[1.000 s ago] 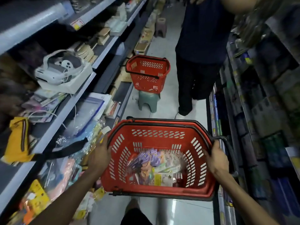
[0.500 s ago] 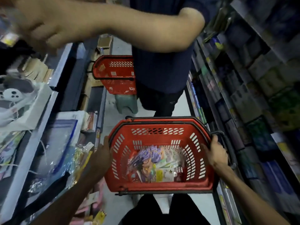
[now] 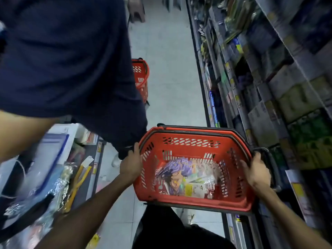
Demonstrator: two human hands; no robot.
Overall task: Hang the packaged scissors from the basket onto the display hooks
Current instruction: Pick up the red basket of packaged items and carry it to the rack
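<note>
We are carrying the red basket (image 3: pixel 192 134) with both hands.
Our left hand (image 3: pixel 130 165) is gripping the basket's left rim, our right hand (image 3: pixel 257 174) its right rim; the packaged scissors (image 3: pixel 185 178) are lying inside the basket, between both hands, touching neither. The person in dark blue (image 3: pixel 71 60), beyond the basket earlier, is now passing on its left.

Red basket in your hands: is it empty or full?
Neither: the red slotted plastic basket holds a few colourful flat packets lying on its bottom.
</note>
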